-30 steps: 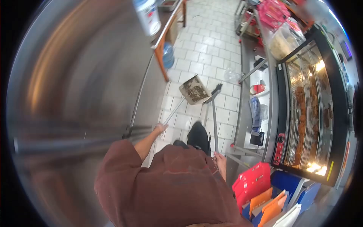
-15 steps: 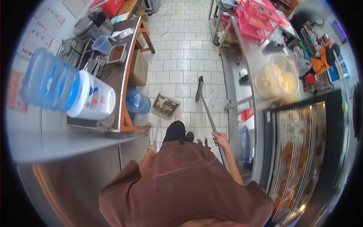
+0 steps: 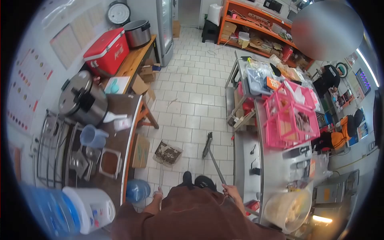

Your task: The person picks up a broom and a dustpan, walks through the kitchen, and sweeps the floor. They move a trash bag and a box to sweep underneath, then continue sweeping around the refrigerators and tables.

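Observation:
A dirty dustpan rests on the tiled floor, and my left hand is closed round its long handle. On the right, my right hand grips the grey pole of a broom. The broom's dark head touches the floor a little to the right of the dustpan, apart from it. Both of my dark shoes stand behind these two tools.
A brown-topped table with pots lines the left, a blue water bottle below it. A metal counter with pink baskets runs along the right. Two people are farther right; orange shelves stand at the back.
The view has tilted up and moved forward along the aisle, showing the shelves and red cooler. Both hands still hold their handles, and the broom head remains right of the dustpan.

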Action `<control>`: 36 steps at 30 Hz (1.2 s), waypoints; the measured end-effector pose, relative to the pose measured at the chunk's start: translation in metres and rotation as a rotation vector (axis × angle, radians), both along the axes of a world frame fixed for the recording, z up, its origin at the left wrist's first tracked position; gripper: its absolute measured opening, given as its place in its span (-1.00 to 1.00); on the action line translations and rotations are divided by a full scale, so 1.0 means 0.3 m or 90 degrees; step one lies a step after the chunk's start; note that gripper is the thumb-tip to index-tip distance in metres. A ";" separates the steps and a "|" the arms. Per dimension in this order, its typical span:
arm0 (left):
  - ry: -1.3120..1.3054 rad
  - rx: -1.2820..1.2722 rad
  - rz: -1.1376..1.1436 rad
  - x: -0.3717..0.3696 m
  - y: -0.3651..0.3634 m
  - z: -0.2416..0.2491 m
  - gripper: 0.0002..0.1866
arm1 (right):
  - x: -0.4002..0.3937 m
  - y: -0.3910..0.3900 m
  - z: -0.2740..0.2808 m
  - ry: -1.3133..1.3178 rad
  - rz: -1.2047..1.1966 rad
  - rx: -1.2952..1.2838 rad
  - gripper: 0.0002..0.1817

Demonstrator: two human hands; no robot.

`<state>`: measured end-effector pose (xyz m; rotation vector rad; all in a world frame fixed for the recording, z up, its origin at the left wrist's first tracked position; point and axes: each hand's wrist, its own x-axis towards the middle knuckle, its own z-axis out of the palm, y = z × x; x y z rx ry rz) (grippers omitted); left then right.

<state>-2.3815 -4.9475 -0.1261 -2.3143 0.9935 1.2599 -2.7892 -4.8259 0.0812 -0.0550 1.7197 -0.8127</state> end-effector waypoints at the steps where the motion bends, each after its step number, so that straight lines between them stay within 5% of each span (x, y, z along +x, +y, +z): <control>1: -0.003 0.003 -0.006 -0.047 -0.133 -0.019 -0.11 | -0.028 -0.087 0.028 -0.003 -0.006 0.003 -0.64; 12: 0.112 -0.125 0.124 -0.685 -1.506 -0.385 -0.16 | -0.636 -1.230 -0.040 0.065 0.003 -0.042 -0.63; 14: 0.109 -0.129 0.138 -0.788 -1.694 -0.357 -0.17 | -0.792 -1.509 -0.044 0.102 0.033 -0.059 -0.62; 16: 0.037 -0.110 -0.128 -0.893 -1.864 -0.216 -0.14 | -0.948 -1.795 -0.074 0.117 0.057 -0.076 -0.60; 20: 0.184 -0.019 -0.044 -1.124 -2.211 0.070 -0.30 | -1.212 -2.351 -0.055 0.111 0.083 -0.057 -0.61; 25: 0.128 -0.049 -0.003 -1.279 -2.674 -0.160 -0.31 | -1.507 -2.961 -0.162 0.082 0.080 -0.075 -0.67; 29: 0.080 -0.131 -0.228 -1.430 -3.147 -0.163 -0.35 | -1.636 -3.336 -0.158 0.106 0.095 -0.048 -0.69; 31: 0.105 -0.111 -0.022 -1.606 -3.428 0.103 -0.37 | -1.677 -3.474 -0.169 0.113 0.100 -0.040 -0.71; 34: 0.108 -0.155 -0.037 -1.632 -3.815 -0.303 -0.38 | -1.719 -3.670 -0.121 0.131 0.078 -0.030 -0.68; 36: 0.145 -0.141 0.031 -1.759 -4.089 -0.156 -0.37 | -1.733 -3.805 -0.087 0.177 0.084 -0.037 -0.67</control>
